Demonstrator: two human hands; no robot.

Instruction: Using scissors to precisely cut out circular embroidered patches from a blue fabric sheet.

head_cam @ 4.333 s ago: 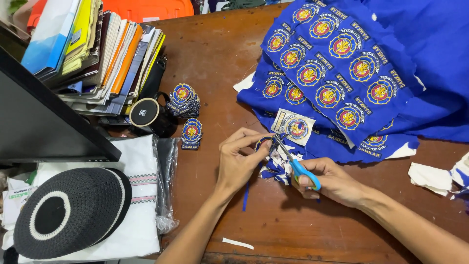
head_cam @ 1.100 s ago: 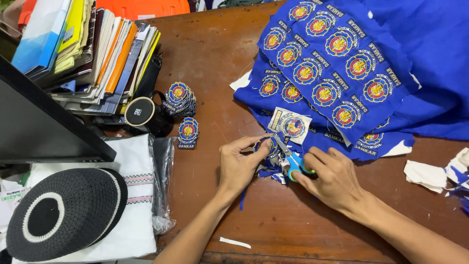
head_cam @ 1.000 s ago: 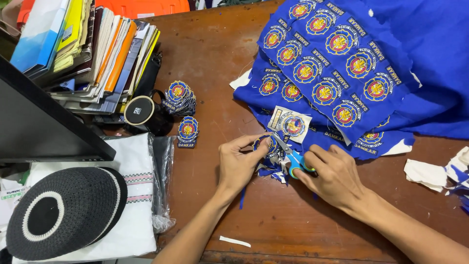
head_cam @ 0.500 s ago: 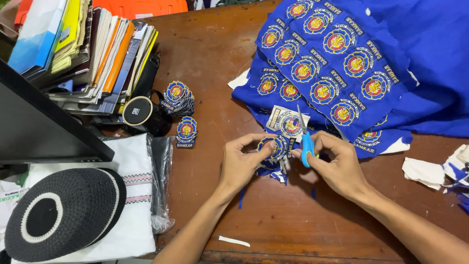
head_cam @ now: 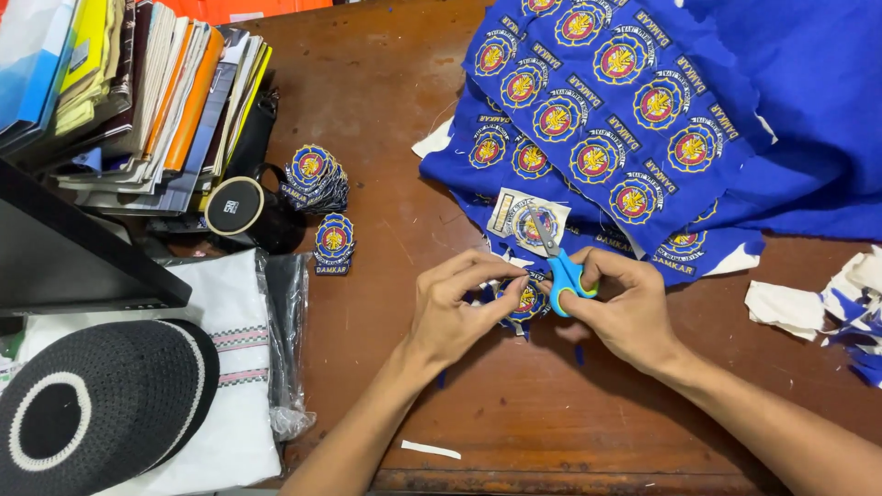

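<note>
Scissors (head_cam: 562,271) now point up-left, blades over the cut patch above. Left hand (head_cam: 457,308) fingers pinch a small patch (head_cam: 525,300) low over the table (head_cam: 386,101); right hand (head_cam: 625,308) fingers grip the scissor loops. Patch looks light, floppy; best held by its edge.

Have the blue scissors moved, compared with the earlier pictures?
Yes. The scissors in the right hand swung blades-up toward the blue cloth.
</note>
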